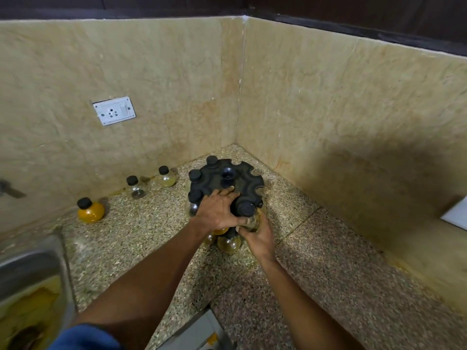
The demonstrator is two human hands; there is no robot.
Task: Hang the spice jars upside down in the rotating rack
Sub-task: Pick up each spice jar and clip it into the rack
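A round black plastic rotating rack (249,179) with scalloped notches around its rim stands in the corner of a speckled granite counter (328,274), close to the two beige stone walls. The left hand (217,210) lies flat on the near part of the rack's top disc, its fingers straight and slightly spread, the fingertips reaching toward the central black knob (227,173). The right hand (259,236) comes in from the near right side, fingers curled round the rounded glass body of a spice jar with a black cap (247,207); the cap sits above the disc at a rim notch, just beside the left hand's knuckles, while the glass hangs under the rim within the right fingers. More black caps show at notches on the rack's left side, and round glass jars hang on a lower tier below both hands. Three loose jars stand on the counter along the left wall, well apart from the rack: a yellow-filled jar (90,210), a nearly clear jar (136,187) and a pale-filled jar (166,176). A white wall socket (114,111) sits above them, and a steel sink (30,274) lies at the left edge.
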